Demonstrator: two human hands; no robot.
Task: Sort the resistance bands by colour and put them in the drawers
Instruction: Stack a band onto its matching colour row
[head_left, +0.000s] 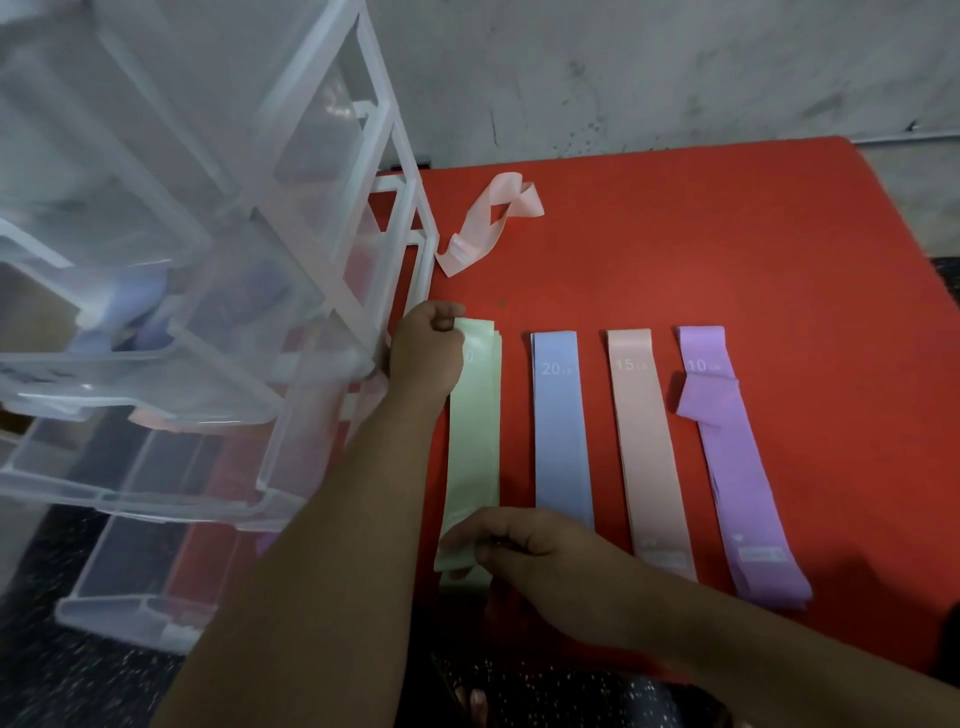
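While the red mat (727, 249) carries everything, the clear drawer unit (291, 218) stands at its left edge, drawers pulled out. Side by side on the mat: green band (475, 441), blue band (561, 431), pink band (649, 441), purple band (737, 467). Crumpled pink band (488, 223) lies farther back. Left hand (426, 353) curled, gripping the green band's far end; right hand (545, 561) pinching its near end

My only camera rides on my head, looking forward and steeply down, close over the red mat (727, 234), with the drawer unit (208, 234) crowding its left.
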